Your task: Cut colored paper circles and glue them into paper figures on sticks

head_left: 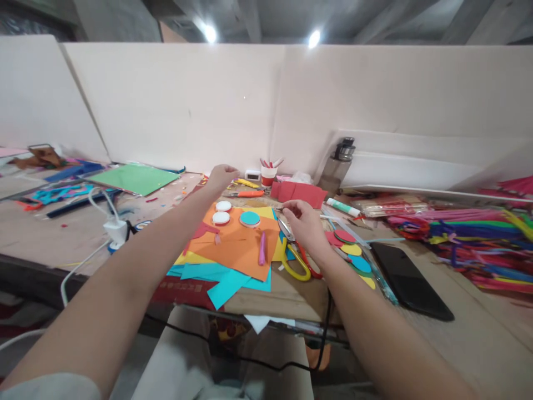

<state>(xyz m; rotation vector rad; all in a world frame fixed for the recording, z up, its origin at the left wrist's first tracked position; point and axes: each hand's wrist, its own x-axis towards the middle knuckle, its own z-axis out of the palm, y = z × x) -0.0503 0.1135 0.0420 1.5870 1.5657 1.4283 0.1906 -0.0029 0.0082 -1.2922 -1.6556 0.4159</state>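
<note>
My left hand [222,176] reaches to the far side of the table with its fingertips pinched together; what lies between them, if anything, is too small to tell. Nearer me, my right hand [306,221] is closed in a pinch above scissors with yellow handles [296,276]. A small dark tip shows at its fingertips, too blurred to name. Between the hands lie orange paper sheets [233,244], two white discs [221,218] and a blue-topped disc [250,219]. A purple pen-like piece [262,248] rests on the orange paper.
A phone [410,280] and pipe cleaners [458,233] lie right. Behind stand a cup of pens [268,174] and a bottle [336,165]; a glue stick [343,207] and utility knife [247,194] lie before them. A white plug [115,230] and green sheet [135,178] are left.
</note>
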